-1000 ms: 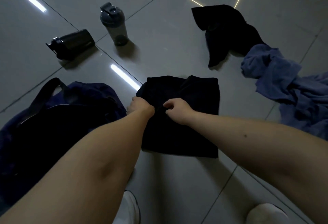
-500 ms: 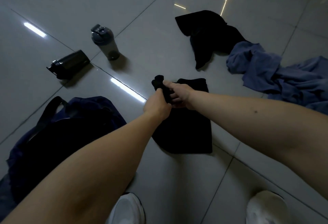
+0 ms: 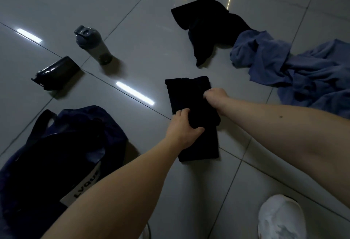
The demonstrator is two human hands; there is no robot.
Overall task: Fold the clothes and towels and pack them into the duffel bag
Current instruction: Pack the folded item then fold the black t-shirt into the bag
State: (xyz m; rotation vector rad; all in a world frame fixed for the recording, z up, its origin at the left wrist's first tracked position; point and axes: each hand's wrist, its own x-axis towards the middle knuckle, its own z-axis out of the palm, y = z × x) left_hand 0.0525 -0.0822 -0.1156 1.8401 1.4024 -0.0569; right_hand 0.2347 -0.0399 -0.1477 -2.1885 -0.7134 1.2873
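Far left, the duffel bag (image 3: 89, 112) sits on the floor with its mouth gaping, so that's the drop target. Beyond it a black bottle (image 3: 56, 72) lies on its side and a grey shaker bottle (image 3: 92, 46) stands upright; neither is my problem right now.

My left hand (image 3: 182, 128) is on the near-left edge of the folded black garment (image 3: 189, 91), thumb over the top and fingers curled into the fabric, so it's gripping a bunch of cloth. The garment is a narrow strip on the tile just right of the bag, part of it lifted between my hands. My right hand (image 3: 215, 96) is at its right edge with the fingers curled in, pinching the cloth there.

Handling-wise I'd guess it's light, totally floppy and a bit slick on this glossy floor. Grab one corner and the fold will fall apart. I'd hold both long edges, or slide a flat hand under the middle, and carry it level to the bag.

Further right, a black crumpled piece (image 3: 204, 28) and a blue heap (image 3: 303, 73) are waiting, both unfolded. The blue one looks bulkier and probably heavier.
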